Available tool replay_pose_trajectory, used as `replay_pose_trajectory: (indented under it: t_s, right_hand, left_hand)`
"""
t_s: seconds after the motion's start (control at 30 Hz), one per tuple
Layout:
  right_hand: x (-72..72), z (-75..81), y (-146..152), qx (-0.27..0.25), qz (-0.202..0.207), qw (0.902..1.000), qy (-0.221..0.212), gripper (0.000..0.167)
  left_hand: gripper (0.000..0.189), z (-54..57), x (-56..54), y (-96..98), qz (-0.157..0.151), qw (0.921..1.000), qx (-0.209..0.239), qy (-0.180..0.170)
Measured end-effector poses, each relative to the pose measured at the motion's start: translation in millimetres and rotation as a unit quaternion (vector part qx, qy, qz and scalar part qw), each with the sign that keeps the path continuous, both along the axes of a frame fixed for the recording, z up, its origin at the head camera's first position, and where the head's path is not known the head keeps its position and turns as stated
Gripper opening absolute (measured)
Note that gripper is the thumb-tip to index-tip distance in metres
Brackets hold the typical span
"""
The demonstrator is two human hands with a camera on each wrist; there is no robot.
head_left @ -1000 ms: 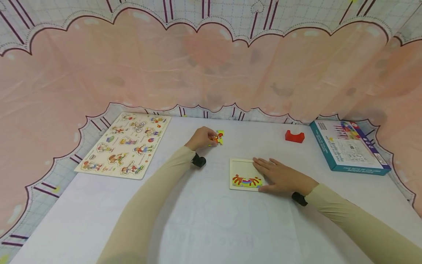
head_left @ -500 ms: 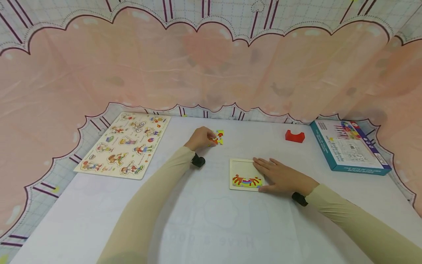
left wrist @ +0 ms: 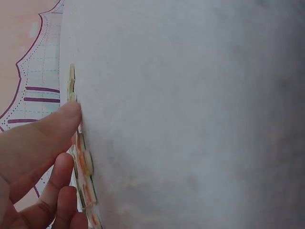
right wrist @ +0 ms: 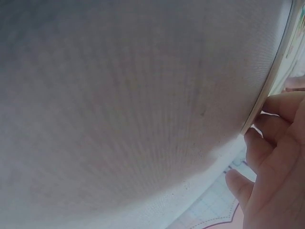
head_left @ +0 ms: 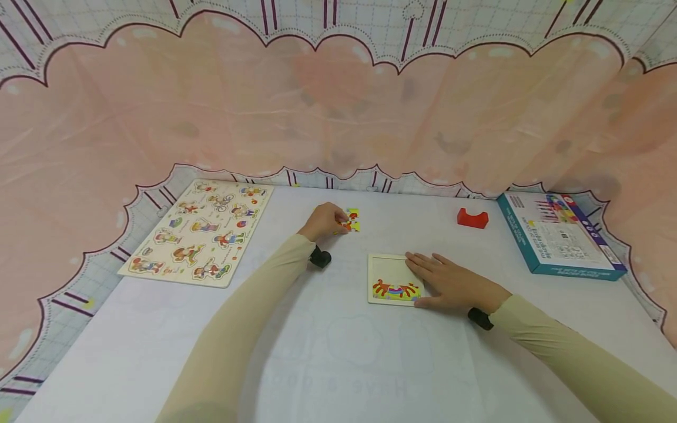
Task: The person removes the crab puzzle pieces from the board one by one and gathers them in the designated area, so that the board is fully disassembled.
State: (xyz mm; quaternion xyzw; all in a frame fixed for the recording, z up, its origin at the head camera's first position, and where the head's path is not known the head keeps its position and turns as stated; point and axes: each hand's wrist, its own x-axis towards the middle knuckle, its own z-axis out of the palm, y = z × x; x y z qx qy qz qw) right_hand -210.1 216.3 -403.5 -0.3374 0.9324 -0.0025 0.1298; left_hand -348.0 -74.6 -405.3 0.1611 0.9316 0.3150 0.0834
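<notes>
My left hand [head_left: 321, 221] is at a small group of red and yellow jigsaw puzzle pieces [head_left: 354, 219] on the table, left of the middle. In the left wrist view the pieces [left wrist: 87, 164] appear edge-on, with the thumb and curled fingers pinching at one; the hand hides part of the group. A pale, shallow puzzle tray [head_left: 388, 265] lies nearer, with joined red, yellow and rainbow pieces [head_left: 396, 291] along its lower part. My right hand [head_left: 457, 284] rests on the tray's right side, fingers extended over the rim, covering that side.
A large board with pictures of children [head_left: 198, 232] lies at the left. A red notched block [head_left: 472, 219] stands at the back right, beside a teal and white box [head_left: 563, 235]. White cloth covers the table [head_left: 338, 358]; a patterned pink curtain [head_left: 328, 111] hangs behind it.
The left hand's fingers shift slightly at the pieces, and the visible ones are nudged a little to the right. My right hand and the tray hold still.
</notes>
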Motion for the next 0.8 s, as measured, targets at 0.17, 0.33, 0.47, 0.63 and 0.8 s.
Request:
replay_pose_trajectory:
  t_s: [0.17,0.33,0.47,0.63,0.8]
  right_hand:
    - [0.2,0.9,-0.3,-0.002,0.0,1.0,0.002,0.089]
    - [0.4,2.6,-1.3,-0.001,0.0,1.0,-0.001,0.089]
    - [0.0,3.0,-1.5,0.0,-0.002,1.0,-0.005,0.089]
    - [-0.5,1.8,-1.2,0.001,-0.003,1.0,-0.007,0.09]
    - [0.2,1.7,-1.4,-0.002,-0.004,1.0,-0.006,0.09]
  left_hand:
    - [0.032,-0.8,-0.9,0.1,-0.005,0.9999,-0.009,0.007]
    - [0.031,-2.0,-1.7,-0.8,0.002,0.9999,-0.013,0.005]
    - [0.03,-1.1,-1.1,-0.9,0.003,0.9999,-0.012,0.004]
    - [0.029,0.4,-0.5,-0.1,0.003,0.9998,-0.016,0.006]
    - [0.029,1.3,-0.4,0.3,0.007,0.9999,-0.012,0.002]
